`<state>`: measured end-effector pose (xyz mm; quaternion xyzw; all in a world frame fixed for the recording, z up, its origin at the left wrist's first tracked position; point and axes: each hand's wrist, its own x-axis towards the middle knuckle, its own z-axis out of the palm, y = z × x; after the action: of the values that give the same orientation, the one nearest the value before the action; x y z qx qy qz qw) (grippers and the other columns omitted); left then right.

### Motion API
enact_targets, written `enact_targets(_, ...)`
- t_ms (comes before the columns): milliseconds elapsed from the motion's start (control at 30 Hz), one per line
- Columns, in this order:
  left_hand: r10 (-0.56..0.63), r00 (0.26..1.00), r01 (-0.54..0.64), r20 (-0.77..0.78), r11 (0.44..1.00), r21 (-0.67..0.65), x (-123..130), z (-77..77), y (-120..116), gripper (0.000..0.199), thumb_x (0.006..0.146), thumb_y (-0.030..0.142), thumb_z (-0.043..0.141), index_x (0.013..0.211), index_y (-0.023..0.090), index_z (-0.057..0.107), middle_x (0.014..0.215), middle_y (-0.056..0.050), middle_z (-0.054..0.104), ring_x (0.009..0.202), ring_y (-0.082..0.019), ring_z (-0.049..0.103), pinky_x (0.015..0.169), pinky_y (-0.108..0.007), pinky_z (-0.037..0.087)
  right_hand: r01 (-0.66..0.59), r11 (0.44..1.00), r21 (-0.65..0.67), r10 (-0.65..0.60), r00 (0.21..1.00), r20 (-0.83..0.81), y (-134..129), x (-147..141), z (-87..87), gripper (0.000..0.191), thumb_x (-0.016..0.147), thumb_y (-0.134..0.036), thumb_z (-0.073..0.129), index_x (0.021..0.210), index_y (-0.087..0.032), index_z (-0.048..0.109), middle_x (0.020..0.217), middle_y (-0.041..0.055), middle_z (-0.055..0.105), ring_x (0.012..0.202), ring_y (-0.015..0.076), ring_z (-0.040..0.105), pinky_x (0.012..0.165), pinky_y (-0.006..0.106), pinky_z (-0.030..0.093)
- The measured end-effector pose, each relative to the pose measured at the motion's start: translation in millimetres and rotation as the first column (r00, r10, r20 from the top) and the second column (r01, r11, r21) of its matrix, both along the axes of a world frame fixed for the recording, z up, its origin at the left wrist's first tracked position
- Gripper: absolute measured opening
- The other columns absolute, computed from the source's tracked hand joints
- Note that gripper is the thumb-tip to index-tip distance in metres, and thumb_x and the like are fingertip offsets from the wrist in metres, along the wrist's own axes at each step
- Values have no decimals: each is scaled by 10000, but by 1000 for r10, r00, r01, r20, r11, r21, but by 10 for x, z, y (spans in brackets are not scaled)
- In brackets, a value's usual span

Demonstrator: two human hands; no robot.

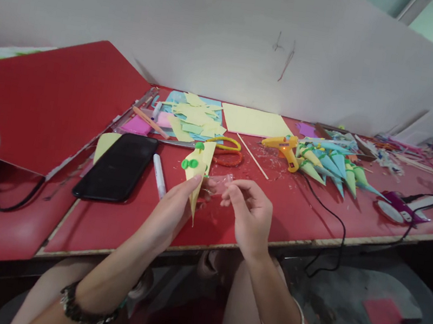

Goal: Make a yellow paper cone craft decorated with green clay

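A pale yellow paper cone (198, 181) with green round pieces on it points downward in my left hand (177, 205), whose thumb and fingers close around it. To its right, my right hand (251, 214) pinches the end of a small clear plastic piece (221, 182). That plastic stretches between both hands, just above the red table (115, 228). Scissors (228, 152) with yellow and orange handles lie right behind the cone. Left of my left hand rest a white marker (159, 175) and a black phone (117, 167).
A yellow glue gun (290, 150) with a black cord sits beside several finished yellow and blue paper cones (334, 167). Paper scraps (195, 115), a yellow sheet (255, 121) and a thin stick (252, 157) lie behind. A red board (53, 103) stands at left.
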<state>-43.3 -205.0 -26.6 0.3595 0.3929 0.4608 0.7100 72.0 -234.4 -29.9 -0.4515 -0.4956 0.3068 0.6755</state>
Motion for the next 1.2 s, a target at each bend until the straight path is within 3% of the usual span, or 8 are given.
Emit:
enact_targets(200,-44,991,47,124,999,-23,2,85,-33,235,750,338,517,659,146,617,621,-2,581,591,-103,507,585,-197,404,-78,996,-34,76,996,-43,19,4,-13,158,779,-173,523,879,-193,644,917,35,656,879,146,617,806,286,494)
enact_targets(400,-189,960,189,208,982,16,-28,116,-63,324,813,332,406,631,130,581,534,4,492,517,-81,444,531,-164,389,-64,996,-60,56,989,-134,27,2,-4,56,710,-192,612,764,-191,600,656,-27,644,617,103,623,607,227,521)
enact_targets(600,-195,965,197,173,980,7,-5,123,-77,330,833,326,375,654,127,570,540,3,477,524,-83,432,526,-165,379,-62,998,-23,58,990,-131,28,12,-11,172,810,-221,490,942,-204,599,791,-1,654,709,100,630,666,238,526)
enact_targets(767,-205,968,206,147,979,8,13,139,-90,333,826,336,367,640,136,557,519,0,470,509,-92,417,495,-176,353,-42,999,-17,40,992,-119,24,18,-10,61,754,-205,569,788,-191,618,675,-23,641,626,93,613,591,212,518)
enact_targets(933,-199,973,200,116,980,1,32,131,-95,309,803,352,404,631,145,556,519,4,467,499,-93,408,484,-188,341,-55,998,-19,52,990,-130,31,16,-4,157,777,-201,532,902,-209,627,823,5,670,742,121,637,688,268,531)
enact_targets(1100,-273,958,272,88,962,30,47,60,-101,312,794,368,424,646,144,583,535,-5,495,503,-99,422,481,-206,341,-23,1000,7,23,987,-156,24,24,-7,59,739,-198,583,776,-201,629,636,-31,639,581,97,611,554,219,512)
enact_targets(1200,-302,950,300,78,953,39,45,12,-106,301,786,383,454,659,149,593,540,-3,501,508,-101,429,496,-215,351,-15,1000,-1,14,987,-161,28,22,-13,78,716,-170,605,786,-201,620,700,-21,653,649,102,620,604,220,511)
